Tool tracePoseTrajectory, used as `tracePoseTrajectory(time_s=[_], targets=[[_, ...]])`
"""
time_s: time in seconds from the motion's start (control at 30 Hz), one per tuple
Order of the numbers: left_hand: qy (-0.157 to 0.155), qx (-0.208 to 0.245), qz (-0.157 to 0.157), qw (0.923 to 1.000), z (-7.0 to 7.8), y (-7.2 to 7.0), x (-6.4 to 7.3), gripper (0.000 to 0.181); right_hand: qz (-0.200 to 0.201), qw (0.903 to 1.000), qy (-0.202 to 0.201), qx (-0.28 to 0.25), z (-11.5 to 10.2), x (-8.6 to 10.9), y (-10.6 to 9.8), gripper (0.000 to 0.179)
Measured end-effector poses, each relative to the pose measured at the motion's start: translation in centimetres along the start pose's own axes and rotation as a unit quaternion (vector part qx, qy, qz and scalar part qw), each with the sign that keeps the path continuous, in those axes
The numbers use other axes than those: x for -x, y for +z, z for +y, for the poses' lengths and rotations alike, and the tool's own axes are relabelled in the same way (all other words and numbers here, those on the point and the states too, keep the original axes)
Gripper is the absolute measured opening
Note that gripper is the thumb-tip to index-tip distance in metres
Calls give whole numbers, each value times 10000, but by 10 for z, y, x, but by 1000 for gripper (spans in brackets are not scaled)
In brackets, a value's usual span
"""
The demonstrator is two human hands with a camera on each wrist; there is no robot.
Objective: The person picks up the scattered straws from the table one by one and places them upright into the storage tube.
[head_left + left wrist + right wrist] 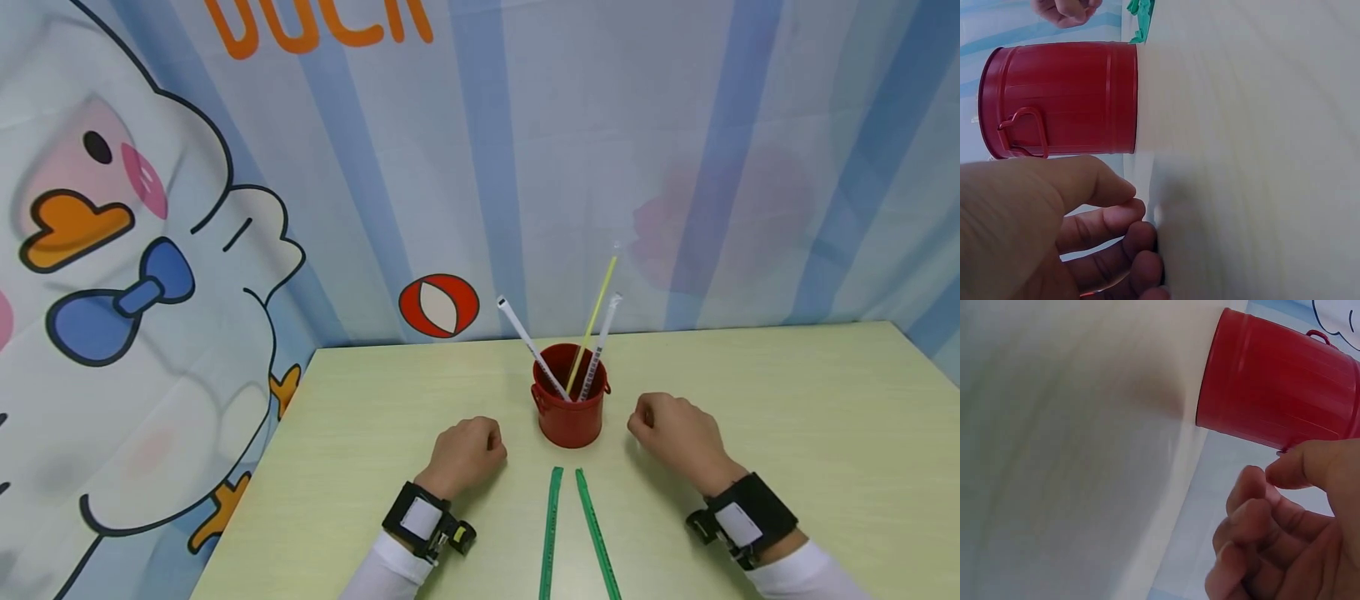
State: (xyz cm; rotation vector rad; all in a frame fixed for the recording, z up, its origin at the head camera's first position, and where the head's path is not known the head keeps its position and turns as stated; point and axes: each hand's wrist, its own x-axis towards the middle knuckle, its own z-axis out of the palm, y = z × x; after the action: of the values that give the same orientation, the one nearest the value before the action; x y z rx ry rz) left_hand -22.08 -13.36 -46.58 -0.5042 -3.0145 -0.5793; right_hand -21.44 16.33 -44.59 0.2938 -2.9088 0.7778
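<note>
A small red bucket (570,425) stands upright on the table, holding a white stick (525,333), a yellow stick (596,312) and a second white stick (603,333), all slim like wrapped straws. To its left my left hand (465,454) rests on the tabletop, fingers loosely curled and holding nothing. On the other side lies my right hand (682,437), also loosely curled with nothing in it. Neither hand touches the bucket. Between my forearms lie two long thin green strips, the left one (551,533) and the right one (597,533), their near ends cut off by the frame.
The pale yellow table (825,433) ends at a back edge against a blue striped curtain (570,167). A large printed duck (180,417) covers the left side of the curtain. Each wrist wears a black strap with a small camera.
</note>
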Motion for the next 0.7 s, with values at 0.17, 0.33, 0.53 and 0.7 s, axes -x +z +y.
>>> tracePoseTrajectory(time_s=[0.17, 0.33, 0.53, 0.7], targets=[[19, -35, 30, 10000, -1, 1, 0, 25, -257, 9995, 154, -50, 5, 3, 3, 18], [23, -37, 39, 10000, 0, 1, 0, 26, -540, 9983, 201, 43, 11, 5, 7, 21], [28, -53, 58, 10000, 0, 1, 0, 26, -963, 9948, 236, 243, 12, 8, 8, 20], [16, -38, 34, 10000, 1, 1, 0, 26, -1024, 9943, 213, 207, 14, 9, 9, 21]])
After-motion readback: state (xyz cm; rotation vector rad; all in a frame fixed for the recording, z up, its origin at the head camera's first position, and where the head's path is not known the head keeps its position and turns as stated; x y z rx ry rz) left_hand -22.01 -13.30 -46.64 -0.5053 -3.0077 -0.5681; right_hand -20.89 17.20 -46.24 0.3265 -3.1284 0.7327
